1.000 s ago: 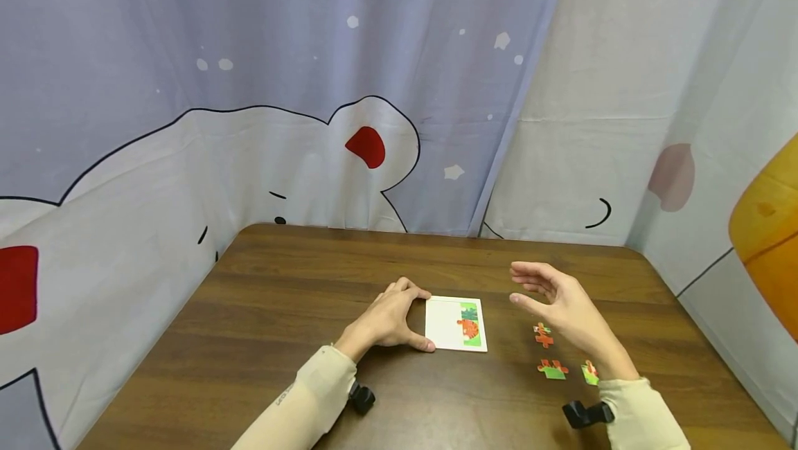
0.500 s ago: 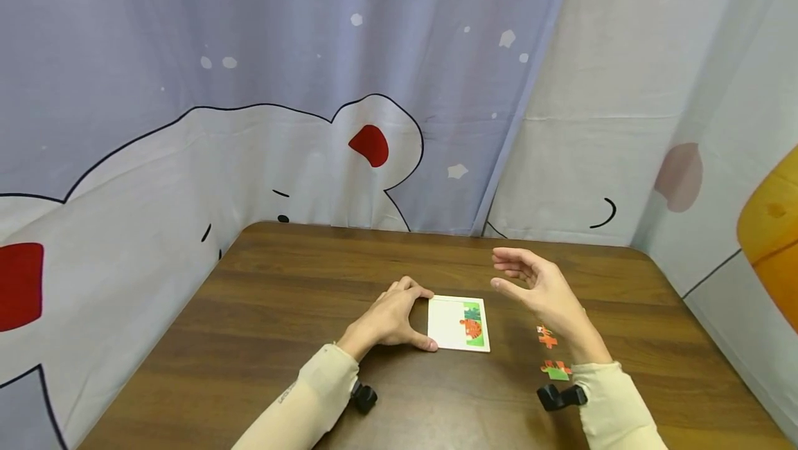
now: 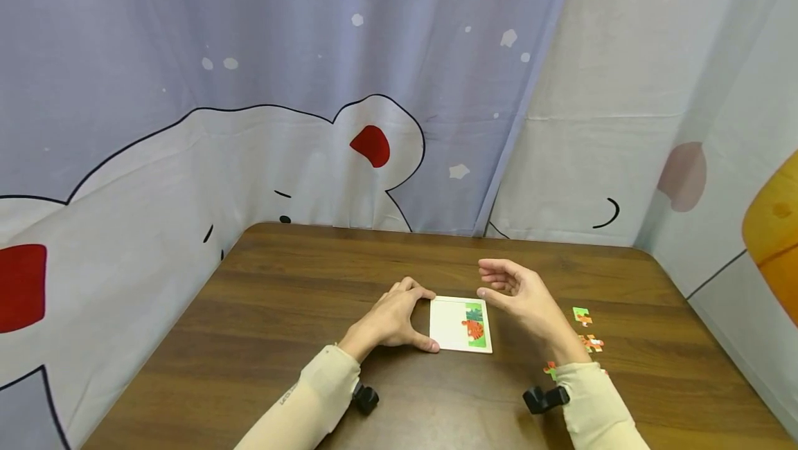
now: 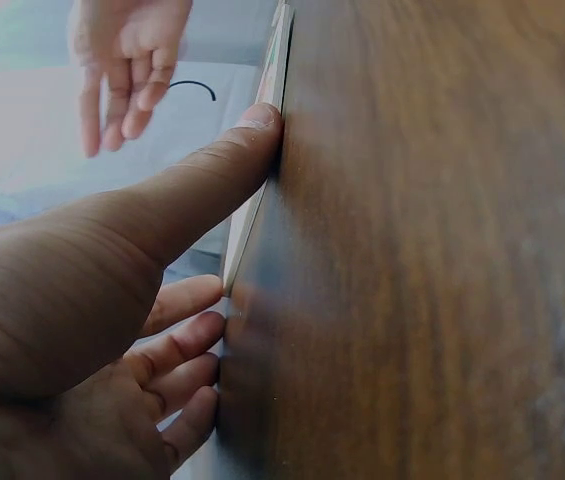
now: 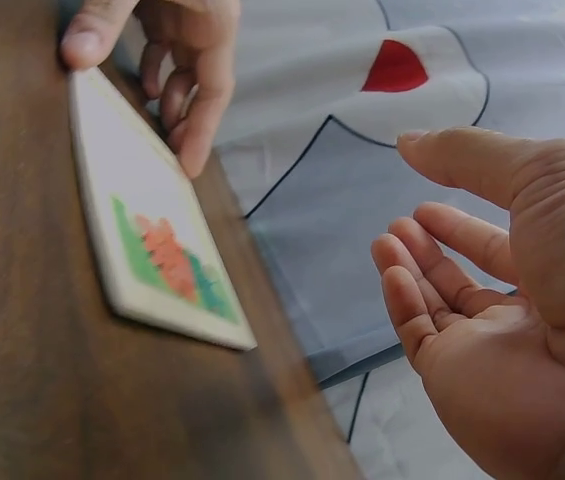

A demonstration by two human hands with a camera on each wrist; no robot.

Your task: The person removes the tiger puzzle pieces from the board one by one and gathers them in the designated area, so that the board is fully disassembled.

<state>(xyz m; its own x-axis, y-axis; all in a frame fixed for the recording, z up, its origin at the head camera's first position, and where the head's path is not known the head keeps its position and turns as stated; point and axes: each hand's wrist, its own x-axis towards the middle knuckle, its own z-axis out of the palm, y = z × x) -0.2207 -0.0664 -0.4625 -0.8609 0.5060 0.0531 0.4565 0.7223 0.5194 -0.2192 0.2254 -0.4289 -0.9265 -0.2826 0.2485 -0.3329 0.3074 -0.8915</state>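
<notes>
A square white puzzle board [image 3: 445, 324] lies flat on the table. Joined puzzle pieces [image 3: 475, 331] with a red-orange and green picture fill its right side. My left hand [image 3: 388, 320] holds the board at its left end, thumb [image 4: 260, 118] on the near corner and forefinger at the far one. Just right of the board, my right hand [image 3: 526, 303] hovers above the table with loosely bent fingers. In the right wrist view nothing sits between that hand's thumb and fingers [image 5: 427, 275].
Loose puzzle pieces lie right of my right forearm: a green and orange one [image 3: 582, 316] and orange ones [image 3: 591, 343]. A red and green piece [image 3: 550, 370] is partly hidden by the sleeve. A printed curtain [image 3: 299, 173] hangs behind the brown table [image 3: 280, 277].
My right hand has moved left from over the loose pieces to beside the board, uncovering pieces on the right. My left hand and the board stay in place.
</notes>
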